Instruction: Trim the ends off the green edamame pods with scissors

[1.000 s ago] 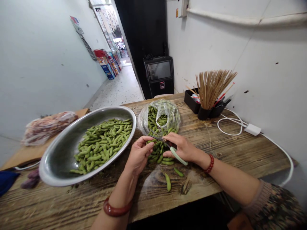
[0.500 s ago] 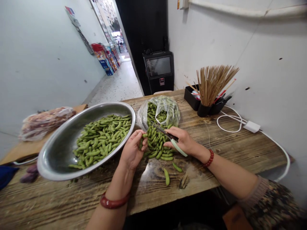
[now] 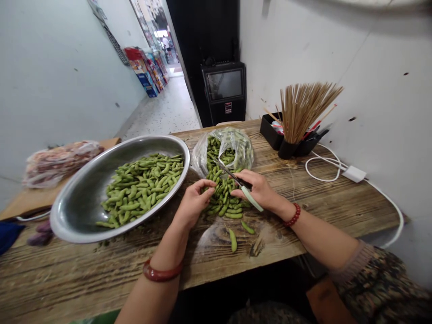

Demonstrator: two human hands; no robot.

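My right hand (image 3: pixel 258 191) grips a pair of scissors (image 3: pixel 249 195) with pale green handles, its dark blades pointing up and left over the pods. To its left, my left hand (image 3: pixel 194 204) is at the near left edge of the loose pile of edamame pods (image 3: pixel 224 198). Its thumb and index finger are apart, and I see no pod between them. The pile spills from a clear plastic bag (image 3: pixel 242 150) that still holds pods. Two loose pods, one of them a plump pod (image 3: pixel 232 240), lie nearer me. More pods (image 3: pixel 141 189) fill part of a large metal basin (image 3: pixel 76 213) on the left.
A bag of pinkish food (image 3: pixel 60 164) lies on a wooden board (image 3: pixel 22 202) at far left. Back right stand a black holder (image 3: pixel 270 135) and a bundle of wooden skewers (image 3: pixel 300 112). A white cable with an adapter (image 3: pixel 353 174) runs along the table's (image 3: pixel 324 207) right side.
My left hand has let go of the pod it pinched and moved right toward the pile, its fingers opening. My right hand keeps the scissors in nearly the same place. The view has tilted slightly.
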